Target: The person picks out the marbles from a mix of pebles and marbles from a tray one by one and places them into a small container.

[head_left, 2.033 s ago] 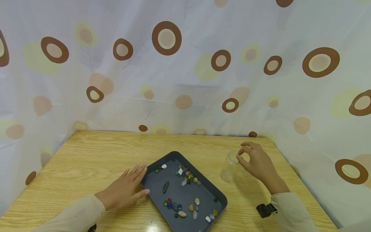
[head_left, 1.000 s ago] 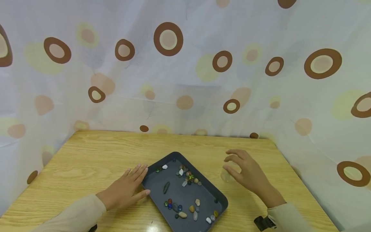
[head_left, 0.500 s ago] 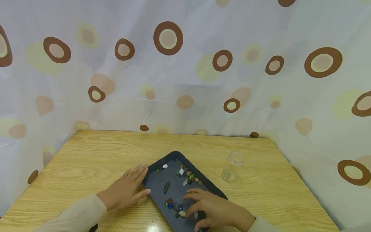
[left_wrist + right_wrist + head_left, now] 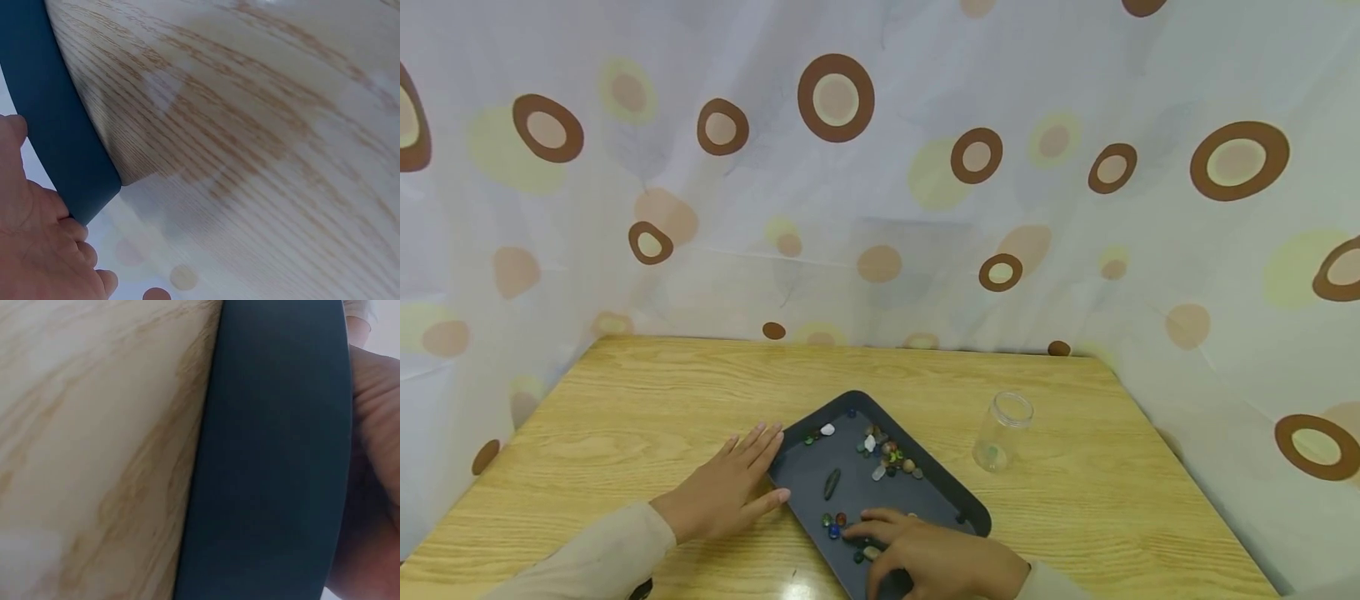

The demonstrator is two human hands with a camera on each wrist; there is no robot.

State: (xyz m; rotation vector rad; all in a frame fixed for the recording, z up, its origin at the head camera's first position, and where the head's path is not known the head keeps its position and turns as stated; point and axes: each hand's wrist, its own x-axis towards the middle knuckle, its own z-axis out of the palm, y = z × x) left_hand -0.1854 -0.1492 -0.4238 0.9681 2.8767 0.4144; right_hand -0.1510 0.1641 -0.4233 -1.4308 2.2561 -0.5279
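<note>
A dark grey tray (image 4: 801, 487) lies askew on the table, with several small stones and glass marbles scattered in it. My left hand (image 4: 722, 492) rests at its left corner, fingers straight against the rim; the left wrist view shows those fingers along the outer tray wall (image 4: 56, 119). Over the tray's near part reaches my right hand (image 4: 936, 554), fingers loosely bent, its index fingertip right at a blue marble (image 4: 834, 531). A red marble (image 4: 841, 518) and a green marble (image 4: 827, 520) sit beside that one. The right hand's thumb is mostly hidden.
A clear jar (image 4: 1002, 433) stands upright and uncapped right of the tray, a small greenish piece at its bottom. Further back in the tray lie a long dark stone (image 4: 832, 483) and a white stone (image 4: 870, 443). A patterned curtain (image 4: 880, 167) hangs behind the wooden table (image 4: 685, 383).
My right hand has left the jar's mouth and moved left and nearer, down into the tray. The blue marble has shifted slightly left. My left hand stays at the tray's corner.
</note>
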